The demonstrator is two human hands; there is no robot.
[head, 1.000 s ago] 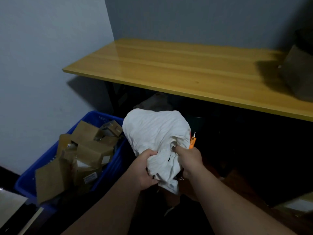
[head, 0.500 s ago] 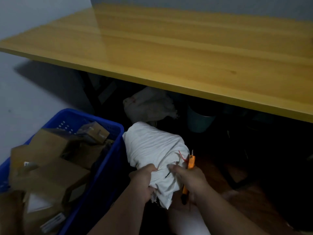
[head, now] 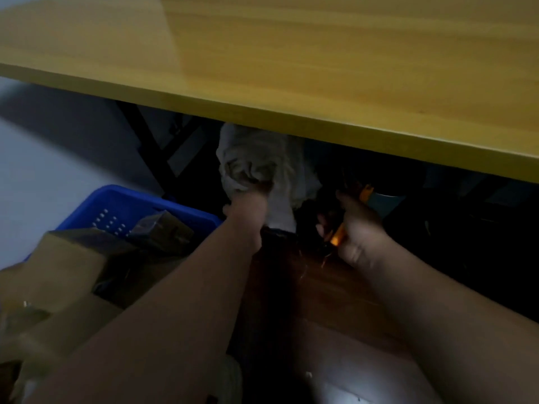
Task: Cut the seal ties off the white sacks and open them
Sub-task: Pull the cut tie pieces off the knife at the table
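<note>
Head view looks steeply down past the front edge of a yellow wooden tabletop (head: 291,53) into the dim space beneath it, and the picture is blurred throughout. Under that edge, the left hand (head: 248,205) reaches forward with its fingers (head: 256,185) clenched into the crumpled cloth of a white sack (head: 262,158), which sits in shadow just below the tabletop's underside; a paler fold of the sack hangs down beside the left wrist. Whether a seal tie is on the sack cannot be told in this light. The right hand (head: 355,228) is just to the right of the sack and apart from it, closed around an orange cutter (head: 366,192); one orange end shows above the fist and another orange patch shows at the palm side below. The blade itself is too dark and smeared to make out. To the left, a blue plastic crate (head: 122,199) with small holes in its wall stands on the floor against a pale wall, and it holds a jumble of brown cardboard boxes (head: 73,266) that rise above its rim. Both bare forearms stretch from the bottom of the picture toward the sack. Below them lies a reddish-brown floor (head: 320,287) with a bright pale patch near the bottom edge.
</note>
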